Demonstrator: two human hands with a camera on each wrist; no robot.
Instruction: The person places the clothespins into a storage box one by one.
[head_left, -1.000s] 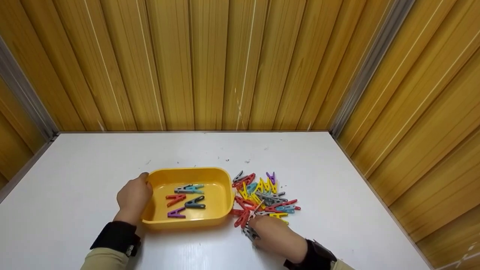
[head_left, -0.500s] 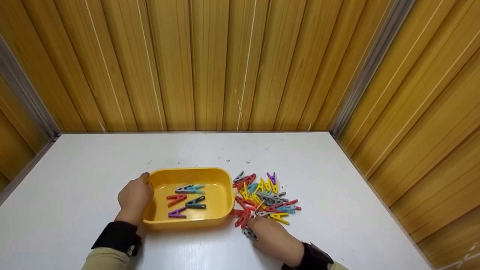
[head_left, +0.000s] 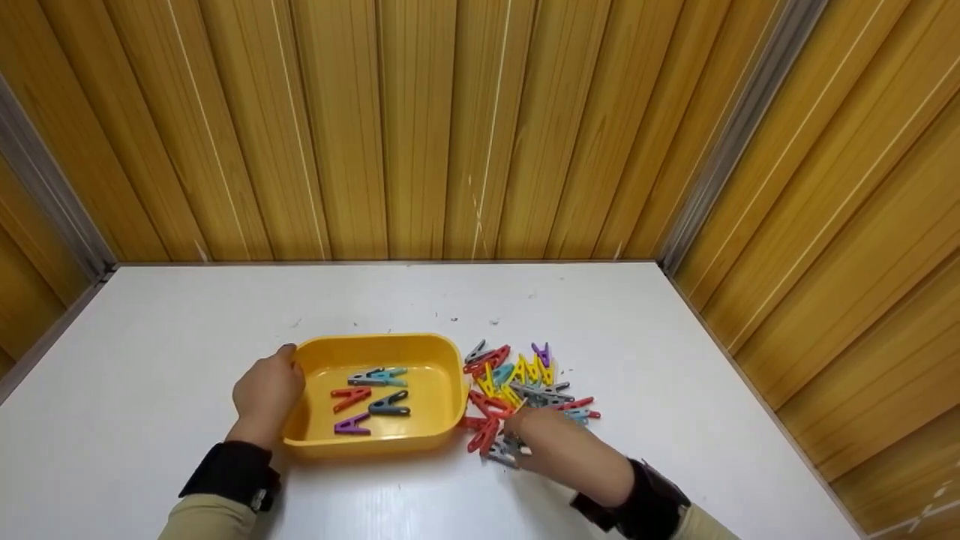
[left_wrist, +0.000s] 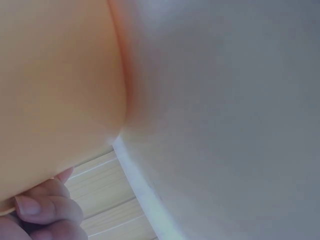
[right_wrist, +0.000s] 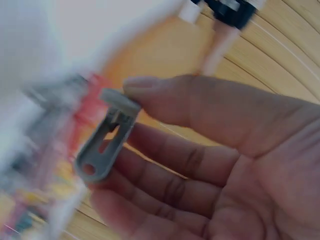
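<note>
Clips (head_left: 536, 394) in red, yellow, blue, grey and purple lie in a loose heap on the white table (head_left: 405, 300), just to the right of the yellow tray (head_left: 375, 448). From my end I see the right hand (head_left: 564, 448) at the near side of that heap, thumb and fingers clamped on one grey clip (right_wrist: 102, 142). Close up on the right wrist feed it is dull grey plastic, with a rounded end pierced by a round hole, a slot along the middle and a broader end under the thumb. My head view hides it behind the fingers, so it seems to be just above the heap. The left hand (head_left: 268, 391) is curled round the tray's left rim. Inside I count five: a grey one (head_left: 362, 379) and a light blue one (head_left: 391, 377) touching at the far side, a red one (head_left: 351, 397) nearer, a dark one (head_left: 390, 403) right of that, and a purple one (head_left: 352, 425) nearest
</note>
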